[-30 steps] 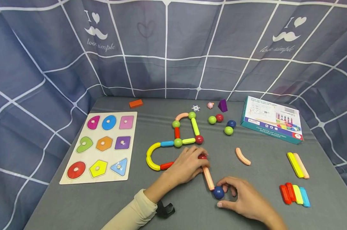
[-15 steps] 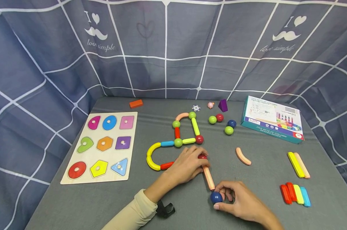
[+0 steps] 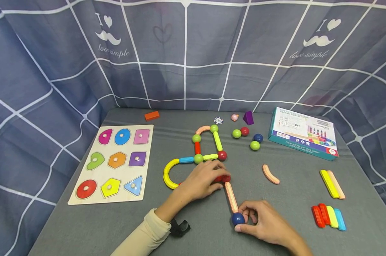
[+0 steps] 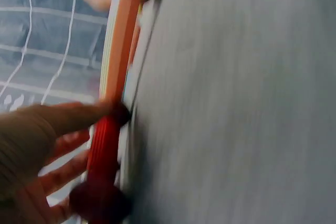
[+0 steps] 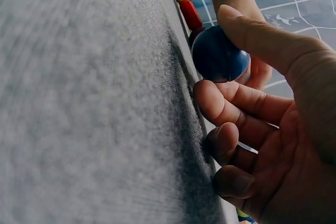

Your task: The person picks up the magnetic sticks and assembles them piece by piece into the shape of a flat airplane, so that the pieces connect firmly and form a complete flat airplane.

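Note:
My left hand (image 3: 200, 181) grips a red stick (image 4: 105, 148) near its end; in the left wrist view, dark red balls sit at both ends of this stick. A straight peach stick (image 3: 231, 197) runs from the nearer red ball (image 3: 227, 179) toward the front. At its front end is a blue ball (image 3: 238, 219), which appears to touch it. My right hand (image 3: 266, 224) pinches this ball between thumb and index finger, other fingers curled below. Behind my left hand lies a joined outline of sticks and balls, including a yellow curve (image 3: 168, 173) and a green ball (image 3: 198, 158).
A wooden shape puzzle (image 3: 114, 165) lies left. Loose balls (image 3: 255, 145), a purple block (image 3: 248, 117) and a box (image 3: 303, 133) are at the back. A curved peach stick (image 3: 270, 174) and several sticks (image 3: 328, 216) lie right. A black strap (image 3: 180, 228) is by the left wrist.
The blue ball has moved left and slightly toward the front, now lined up with the peach stick's end. My left hand has shifted a little, and more of the red stick shows beneath its fingers.

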### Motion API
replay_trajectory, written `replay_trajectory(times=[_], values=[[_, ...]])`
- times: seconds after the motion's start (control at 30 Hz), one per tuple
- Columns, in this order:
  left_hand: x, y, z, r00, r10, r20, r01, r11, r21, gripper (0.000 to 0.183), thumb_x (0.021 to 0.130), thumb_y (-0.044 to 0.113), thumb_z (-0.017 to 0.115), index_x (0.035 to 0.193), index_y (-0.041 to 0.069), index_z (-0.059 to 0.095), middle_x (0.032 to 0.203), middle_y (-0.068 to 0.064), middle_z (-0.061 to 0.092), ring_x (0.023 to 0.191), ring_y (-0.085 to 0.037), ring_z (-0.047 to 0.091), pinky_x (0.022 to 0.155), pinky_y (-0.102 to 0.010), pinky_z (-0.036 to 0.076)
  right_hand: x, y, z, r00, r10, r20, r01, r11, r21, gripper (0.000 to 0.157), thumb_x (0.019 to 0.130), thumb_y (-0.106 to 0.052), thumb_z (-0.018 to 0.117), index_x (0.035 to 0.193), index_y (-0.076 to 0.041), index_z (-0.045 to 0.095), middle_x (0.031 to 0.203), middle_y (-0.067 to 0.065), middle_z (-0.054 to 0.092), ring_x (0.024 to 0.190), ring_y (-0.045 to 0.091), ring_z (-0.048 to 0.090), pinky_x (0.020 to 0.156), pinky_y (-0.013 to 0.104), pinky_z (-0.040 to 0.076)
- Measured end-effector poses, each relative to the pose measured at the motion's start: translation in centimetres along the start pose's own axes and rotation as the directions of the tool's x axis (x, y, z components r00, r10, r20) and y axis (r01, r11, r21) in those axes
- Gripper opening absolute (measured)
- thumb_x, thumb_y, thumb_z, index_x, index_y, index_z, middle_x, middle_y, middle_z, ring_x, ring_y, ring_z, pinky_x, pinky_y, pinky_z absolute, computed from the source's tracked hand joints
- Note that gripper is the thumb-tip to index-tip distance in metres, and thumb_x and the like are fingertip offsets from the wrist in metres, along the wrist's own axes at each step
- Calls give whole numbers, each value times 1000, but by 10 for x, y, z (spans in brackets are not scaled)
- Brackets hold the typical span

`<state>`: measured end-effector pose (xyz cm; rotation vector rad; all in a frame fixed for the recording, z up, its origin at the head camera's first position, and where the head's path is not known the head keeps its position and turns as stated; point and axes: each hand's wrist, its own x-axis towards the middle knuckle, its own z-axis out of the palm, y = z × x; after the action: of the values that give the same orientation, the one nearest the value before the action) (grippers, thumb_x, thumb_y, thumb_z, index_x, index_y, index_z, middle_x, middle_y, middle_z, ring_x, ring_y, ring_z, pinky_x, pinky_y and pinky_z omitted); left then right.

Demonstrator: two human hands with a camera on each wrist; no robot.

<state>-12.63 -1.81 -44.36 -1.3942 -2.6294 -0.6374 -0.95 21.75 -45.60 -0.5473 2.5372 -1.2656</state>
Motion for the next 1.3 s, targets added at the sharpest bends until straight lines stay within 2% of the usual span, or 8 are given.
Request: replay_trajectory(times=[0.27,0.57,0.67,0.77,0.9,1.03,1.17,1.3], values=[[-27,-31,-34,987,-130,98,137,988,-74,37,77,43,77,105,19,70,95,7,63,81,-9,55,72,-27,43,0,-3,0,999,23,28,-22,998,-57,26,72,-46,80,87,-33,63,67,-11,55,51,1,43,43,20,32],[-48,-38,-33,974,-141,177,161,982,-102,32,80,40,76,106,23,70,94,12,63,82,-7,54,73,-25,42,-3,-5,-3,993,36,112,-30,998,-53,25,74,-47,78,85,-31,63,67,-14,56,54,2,46,45,20,34],[-47,-38,-31,977,-129,168,148,983,-107,31,80,40,75,106,22,70,92,13,63,80,-7,53,71,-25,41,-2,-3,-13,998,48,38,-46,998,-40,20,79,-43,75,87,-29,64,68,-13,57,53,1,46,45,20,36],[-46,-37,-29,978,-126,168,145,984,-101,31,80,41,75,106,23,70,88,14,61,77,-7,53,69,-24,40,-1,2,-33,985,83,-149,-95,992,-80,15,83,-38,73,87,-26,65,67,-11,56,53,3,46,46,21,37],[-47,-36,-29,977,-130,167,147,984,-96,31,81,41,74,106,23,70,87,13,61,77,-7,53,68,-23,39,-2,14,-68,901,90,-424,-202,953,-228,17,85,-32,72,90,-16,66,68,-6,54,54,5,44,47,23,34],[-48,-34,-30,978,-125,165,142,985,-95,31,81,41,74,106,22,70,88,12,61,78,-7,53,69,-23,40,-13,33,-102,797,126,-590,-385,859,-337,29,85,-34,71,97,-7,68,74,1,58,58,10,48,49,27,34],[-49,-34,-30,979,-125,161,142,985,-98,31,81,41,74,106,22,70,89,11,62,78,-7,53,70,-24,40,-29,54,-131,699,290,-653,-604,728,-323,47,87,-43,66,109,-2,63,89,15,64,75,31,58,55,40,39],[-49,-34,-29,980,-122,157,140,985,-105,32,82,41,73,107,22,70,92,11,63,79,-7,53,71,-24,41,-44,73,-152,563,526,-637,-793,561,-238,60,88,-44,61,121,5,51,106,27,58,91,47,51,67,56,38]])
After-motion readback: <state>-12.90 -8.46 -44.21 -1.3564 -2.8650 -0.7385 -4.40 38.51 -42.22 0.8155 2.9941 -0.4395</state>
